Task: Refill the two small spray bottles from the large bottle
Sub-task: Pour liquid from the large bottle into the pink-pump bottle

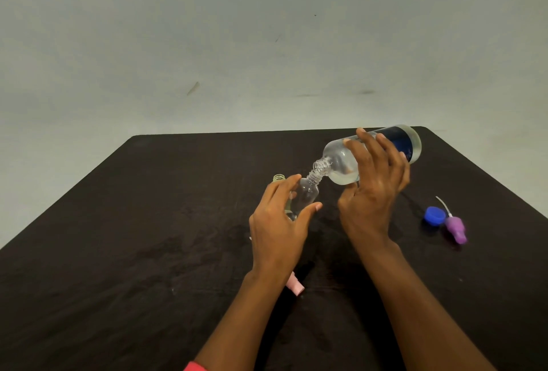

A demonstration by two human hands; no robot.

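My right hand [375, 181] grips the large clear bottle [341, 163] with a dark blue label, tipped almost level. Its open neck touches the open mouth of a small clear spray bottle [308, 193]. My left hand [278, 222] wraps around that small bottle and holds it upright on the table. A little clear liquid lies in the low side of the large bottle. A second small bottle [278, 178], yellowish and uncapped, stands just behind my left fingers, mostly hidden.
On the dark table [148, 237], a blue cap [434, 215] and a purple spray head [456, 228] with its tube lie at the right. A pink spray head [296, 286] lies partly under my left wrist. A pale wall rises behind the table's far edge.
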